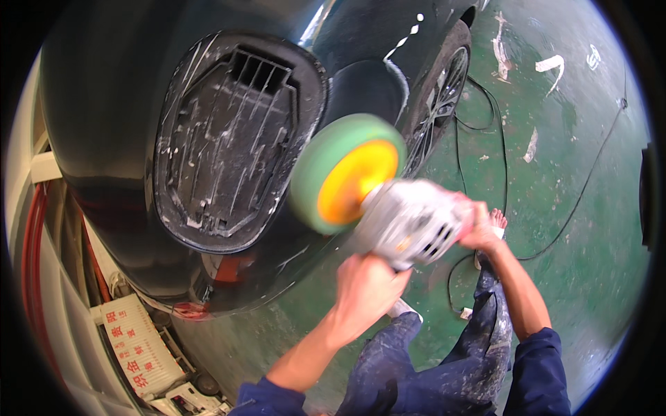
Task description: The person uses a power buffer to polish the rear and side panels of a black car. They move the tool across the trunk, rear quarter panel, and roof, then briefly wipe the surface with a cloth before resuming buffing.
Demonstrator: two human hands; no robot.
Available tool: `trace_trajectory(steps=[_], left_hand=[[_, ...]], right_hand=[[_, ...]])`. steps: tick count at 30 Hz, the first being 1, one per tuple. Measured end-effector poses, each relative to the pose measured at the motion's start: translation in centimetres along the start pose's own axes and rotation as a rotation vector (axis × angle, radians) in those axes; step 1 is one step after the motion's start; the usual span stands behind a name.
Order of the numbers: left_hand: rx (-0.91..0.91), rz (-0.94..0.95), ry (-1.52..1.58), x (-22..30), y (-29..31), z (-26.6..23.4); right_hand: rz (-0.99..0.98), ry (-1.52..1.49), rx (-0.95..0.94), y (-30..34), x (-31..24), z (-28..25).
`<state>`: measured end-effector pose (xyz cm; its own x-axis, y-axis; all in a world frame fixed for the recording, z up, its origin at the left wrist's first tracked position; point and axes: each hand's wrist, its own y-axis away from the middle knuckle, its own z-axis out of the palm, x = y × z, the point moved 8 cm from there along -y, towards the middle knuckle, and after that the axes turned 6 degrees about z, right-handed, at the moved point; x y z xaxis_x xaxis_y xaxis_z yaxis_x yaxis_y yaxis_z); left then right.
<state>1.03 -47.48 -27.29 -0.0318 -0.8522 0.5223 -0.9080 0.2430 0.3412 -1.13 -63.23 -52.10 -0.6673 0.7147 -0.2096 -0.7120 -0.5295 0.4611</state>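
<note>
Both my hands are closed round a white polisher, smeared a little by motion. My left hand wraps the tool's near side, and my right hand grips its reddish rear end. At the front of the polisher is a round green foam pad with a yellow backing plate. The pad is tilted against the dark glossy car body, beside a recessed black plastic panel with white scuffs; I cannot tell if it touches the paint.
A car wheel stands beyond the pad. Black cable loops across the green floor to my right, past my feet. Red hoses hang along the left wall, above a white corrugated box with red lettering.
</note>
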Motion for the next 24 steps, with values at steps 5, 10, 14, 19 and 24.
trace_trajectory(steps=[5,10,14,19,24], left_hand=[[0.202,-0.020,0.016,-3.6,6.5,-2.8],[0.110,-0.040,0.060,-1.8,4.3,-2.9],[-0.075,-0.013,0.065,3.7,-3.6,-2.4],[-0.136,0.056,0.302,10.0,-11.3,-4.4],[-0.469,0.004,0.826,13.5,-14.4,-4.5]], right_hand=[[-0.591,1.310,0.101,0.1,3.0,6.8],[-0.456,1.265,0.069,1.5,-0.3,7.9],[-0.469,1.149,0.129,2.0,-8.4,5.0],[-0.466,1.200,0.176,2.9,-18.7,7.3],[-0.562,1.132,0.233,2.1,-21.0,7.4]])
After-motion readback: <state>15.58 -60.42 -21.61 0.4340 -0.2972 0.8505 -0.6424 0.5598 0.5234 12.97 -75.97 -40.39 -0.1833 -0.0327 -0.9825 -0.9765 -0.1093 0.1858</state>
